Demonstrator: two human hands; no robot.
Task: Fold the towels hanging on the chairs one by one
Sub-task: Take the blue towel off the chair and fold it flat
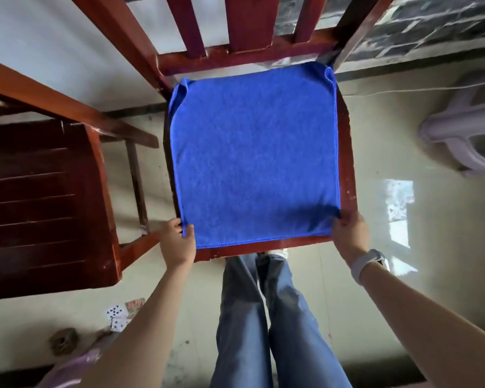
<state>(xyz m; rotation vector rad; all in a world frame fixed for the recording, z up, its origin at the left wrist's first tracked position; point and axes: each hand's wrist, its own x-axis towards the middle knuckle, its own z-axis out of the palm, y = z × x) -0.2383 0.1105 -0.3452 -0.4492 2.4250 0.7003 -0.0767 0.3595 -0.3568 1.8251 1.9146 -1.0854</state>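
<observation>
A blue towel [252, 155] lies spread flat over the seat of a red wooden chair [347, 175] in the middle of the view. My left hand [177, 242] pinches the towel's near left corner at the seat's front edge. My right hand [347, 233] grips the near right corner, with a white watch on that wrist. The towel's two far corners bunch slightly against the chair's backrest.
A second dark red wooden chair [45, 203] stands close on the left. A pale plastic stool [459, 130] lies at the right. Playing cards [123, 312] are scattered on the floor near my left arm. My legs in blue jeans stand just before the chair.
</observation>
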